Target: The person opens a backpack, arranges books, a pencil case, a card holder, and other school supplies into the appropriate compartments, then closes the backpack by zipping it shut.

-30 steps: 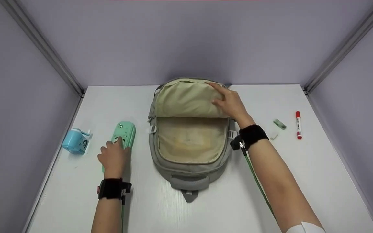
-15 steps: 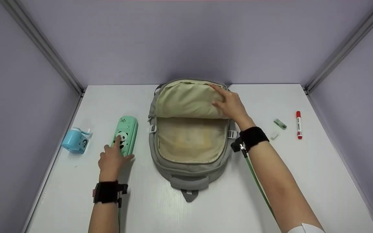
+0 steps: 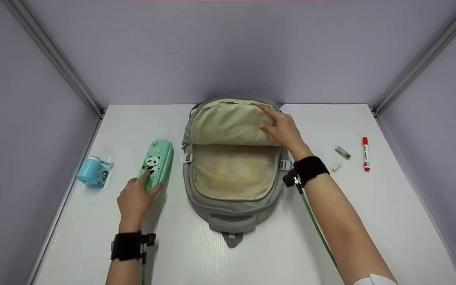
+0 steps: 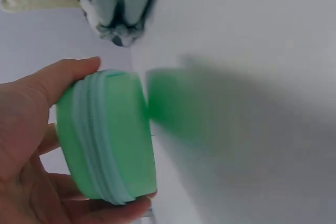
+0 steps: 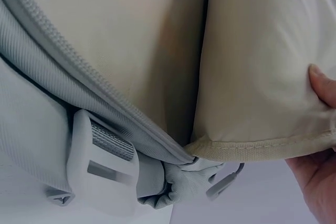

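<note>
A green zippered pencil case with a panda print is gripped at its near end by my left hand. In the left wrist view, thumb and fingers wrap opposite sides of the pencil case, close over the white tabletop and its shadow. The grey backpack lies in the middle, its main compartment unzipped. My right hand holds the folded-back beige flap by its right edge. In the right wrist view, the thumb lies on the flap's lining and the fingers are behind it.
A blue crank pencil sharpener stands at the left edge of the table. To the right lie a small green item, a small whitish piece and a red-and-white marker. Grey walls enclose the back and sides.
My left hand has slid back toward the pencil case's near end and taken hold of it; the case has shifted slightly away and to the right. My right hand keeps holding the flap.
</note>
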Available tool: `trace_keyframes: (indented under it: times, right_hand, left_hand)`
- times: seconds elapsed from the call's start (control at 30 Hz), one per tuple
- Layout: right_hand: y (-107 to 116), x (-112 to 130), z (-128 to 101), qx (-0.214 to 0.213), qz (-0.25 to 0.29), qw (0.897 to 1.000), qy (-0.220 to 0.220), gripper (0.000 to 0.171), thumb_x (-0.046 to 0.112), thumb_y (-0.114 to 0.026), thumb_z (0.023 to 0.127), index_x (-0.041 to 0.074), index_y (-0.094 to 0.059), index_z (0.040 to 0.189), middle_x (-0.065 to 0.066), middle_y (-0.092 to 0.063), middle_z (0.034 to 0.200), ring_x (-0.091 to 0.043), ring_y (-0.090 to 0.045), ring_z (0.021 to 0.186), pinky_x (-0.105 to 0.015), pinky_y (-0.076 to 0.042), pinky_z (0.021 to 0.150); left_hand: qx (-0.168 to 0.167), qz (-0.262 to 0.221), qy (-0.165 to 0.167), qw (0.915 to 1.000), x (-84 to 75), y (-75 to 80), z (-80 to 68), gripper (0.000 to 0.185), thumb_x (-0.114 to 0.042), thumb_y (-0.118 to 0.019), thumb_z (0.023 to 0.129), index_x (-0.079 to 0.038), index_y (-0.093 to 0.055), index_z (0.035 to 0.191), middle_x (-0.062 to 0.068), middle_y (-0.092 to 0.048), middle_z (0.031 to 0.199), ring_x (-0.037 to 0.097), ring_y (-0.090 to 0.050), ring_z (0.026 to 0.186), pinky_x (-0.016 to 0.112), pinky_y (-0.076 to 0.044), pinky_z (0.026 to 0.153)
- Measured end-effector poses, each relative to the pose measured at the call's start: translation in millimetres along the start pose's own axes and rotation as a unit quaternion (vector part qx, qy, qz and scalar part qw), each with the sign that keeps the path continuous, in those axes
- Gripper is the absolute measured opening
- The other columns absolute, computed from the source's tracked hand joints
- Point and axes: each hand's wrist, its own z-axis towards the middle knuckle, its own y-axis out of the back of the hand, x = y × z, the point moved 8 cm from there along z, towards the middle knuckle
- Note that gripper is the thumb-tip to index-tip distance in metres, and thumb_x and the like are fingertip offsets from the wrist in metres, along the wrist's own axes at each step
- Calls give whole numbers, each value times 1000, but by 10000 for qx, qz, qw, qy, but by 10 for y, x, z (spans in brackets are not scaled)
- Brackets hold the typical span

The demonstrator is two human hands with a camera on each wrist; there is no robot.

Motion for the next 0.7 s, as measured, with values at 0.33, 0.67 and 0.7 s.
trace_keyframes:
  times: [0.33,0.67,0.7]
  right_hand:
    - [6,13,2,-13,-106,9999,72,66,17,-77,85,31,-51,145,-11,-58,135,-32,-56,120,-45,-43,99]
    - [7,22,9,-56,-124,9998,124,65,16,-77,86,30,-51,144,-11,-59,135,-33,-56,120,-45,-43,99]
    - [9,23,12,-68,-117,9998,131,65,16,-77,86,30,-51,144,-11,-59,134,-33,-56,119,-45,-43,99]
  left_hand:
    - [-1988,-539,-968,9738,-639,765,-190,51,-37,-82,80,-5,-72,117,28,-63,114,45,-66,83,57,-52,60]
    - [-2064,-1729,-1841,9453,-1121,1214,-494,42,-27,-86,75,-6,-72,109,16,-66,117,31,-66,91,47,-51,66]
    - [-1919,-1866,-1940,9438,-1163,1211,-506,41,-26,-86,75,-6,-72,108,14,-67,118,28,-66,92,45,-51,67]
